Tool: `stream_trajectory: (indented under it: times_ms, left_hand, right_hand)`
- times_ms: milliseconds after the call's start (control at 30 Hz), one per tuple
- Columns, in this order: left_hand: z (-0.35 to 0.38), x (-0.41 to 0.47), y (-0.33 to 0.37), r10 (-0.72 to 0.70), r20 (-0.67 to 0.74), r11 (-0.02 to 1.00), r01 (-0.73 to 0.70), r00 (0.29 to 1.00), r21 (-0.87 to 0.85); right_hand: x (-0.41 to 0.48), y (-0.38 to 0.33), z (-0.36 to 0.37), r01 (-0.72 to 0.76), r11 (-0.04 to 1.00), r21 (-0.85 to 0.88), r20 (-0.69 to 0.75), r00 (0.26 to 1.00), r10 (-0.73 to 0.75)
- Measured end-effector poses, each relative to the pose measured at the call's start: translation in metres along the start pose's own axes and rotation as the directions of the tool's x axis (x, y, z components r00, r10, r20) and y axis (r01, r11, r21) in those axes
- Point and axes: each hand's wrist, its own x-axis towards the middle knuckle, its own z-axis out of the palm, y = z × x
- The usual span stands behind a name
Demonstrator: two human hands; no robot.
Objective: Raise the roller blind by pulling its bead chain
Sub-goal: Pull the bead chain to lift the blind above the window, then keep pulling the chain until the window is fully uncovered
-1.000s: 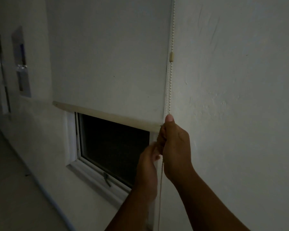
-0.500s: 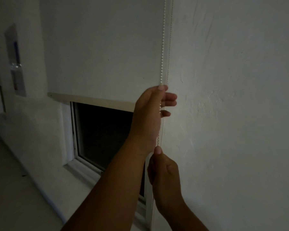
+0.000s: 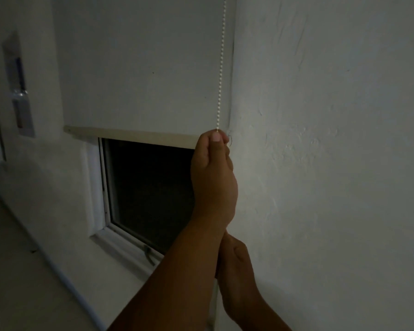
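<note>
The roller blind (image 3: pixel 144 68) is seen only partly raised. Its bottom bar (image 3: pixel 129 135) hangs a little above the lower part of the window (image 3: pixel 148 194), so that a dark strip of glass is uncovered under it, while the upper part of the opening is covered by the fabric. How high the window reaches behind the fabric cannot be told, because the top of the blind is outside the picture.

The bead chain (image 3: pixel 221 68) runs down along the right edge of the blind, close beside the wall (image 3: pixel 332 139). It is pinched at the level of the bottom bar by the left hand (image 3: pixel 213 173), which is clenched around it, with the thumb pressed on the beads from the front. Under the left wrist the right hand (image 3: pixel 237 263) is found, closed with the fingers curled; a thin line that seems to be the chain passes down just beside it, but it cannot be told with certainty that the chain is held there, as the forearm covers this place.

It is judged that the task is at an early or middle stage: some of the window is opened, and most of the blind is not yet rolled up. More pulls of the chain, hand over hand, are probably needed before the blind is fully raised.
</note>
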Motion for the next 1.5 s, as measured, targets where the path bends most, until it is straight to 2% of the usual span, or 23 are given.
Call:
stream_trajectory:
  times_ms: [133,267,500,667,800,967,1100,1333,1500]
  left_hand:
    - [-0.009,-0.006,-0.010,0.036,0.017,0.997,-0.037,0.999,0.075]
    - [-0.018,-0.012,-0.018,0.038,0.013,0.989,-0.039,0.999,0.144]
    - [-0.029,-0.037,-0.038,0.000,0.057,0.980,-0.012,0.998,0.197]
    - [-0.032,-0.053,-0.050,-0.133,0.066,0.983,0.124,0.989,0.137]
    - [-0.038,-0.068,-0.058,-0.173,0.017,0.977,0.169,0.985,0.133]
    - [-0.043,-0.081,-0.063,-0.191,-0.003,0.968,0.189,0.982,0.163]
    - [-0.046,-0.085,-0.059,-0.232,0.008,0.968,0.230,0.973,0.097]
    - [-0.054,-0.086,-0.061,-0.447,-0.040,0.891,0.441,0.894,-0.105]
    - [-0.059,-0.073,-0.059,-0.530,0.020,0.846,0.530,0.848,-0.061]
  right_hand:
    - [0.001,0.004,-0.007,-0.059,0.995,0.075,-0.004,0.998,0.060]
    - [0.006,-0.002,-0.010,0.060,0.996,0.065,-0.072,0.996,-0.055]
    - [0.027,-0.052,-0.009,0.269,0.963,-0.005,-0.073,0.961,-0.268]
    - [0.043,-0.097,-0.002,0.327,0.945,-0.011,-0.044,0.944,-0.327]
    - [0.056,-0.124,0.007,0.332,0.942,-0.034,-0.009,0.943,-0.333]
    - [0.059,-0.144,0.017,0.303,0.951,0.062,0.071,0.949,-0.307]
    - [0.051,-0.140,0.022,0.291,0.946,0.141,0.036,0.954,-0.298]
    - [0.037,-0.119,0.024,0.317,0.931,0.183,0.013,0.946,-0.325]
    - [0.029,-0.113,0.017,0.343,0.917,0.203,0.011,0.936,-0.352]
